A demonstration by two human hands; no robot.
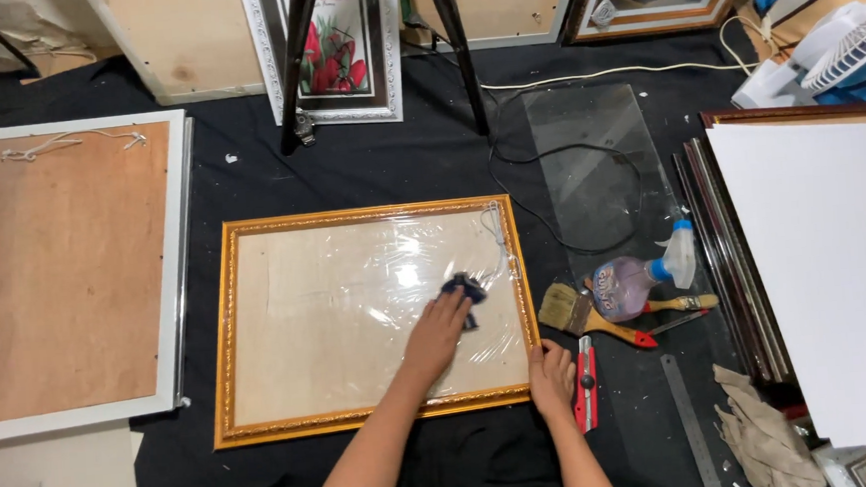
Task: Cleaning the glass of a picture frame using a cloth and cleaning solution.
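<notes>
Left hand [438,331] presses a dark cloth [466,290] under closed fingers onto the glass of the gold frame [228,326] lying on black fabric; right hand [551,377], fingers together, should hold the corner firm.

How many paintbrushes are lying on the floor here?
2. A wide flat paintbrush with a wooden handle and red tip lies right of the gold frame. A second yellow-handled brush lies behind the clear spray bottle, bristles hidden. Others may be hidden.
</notes>
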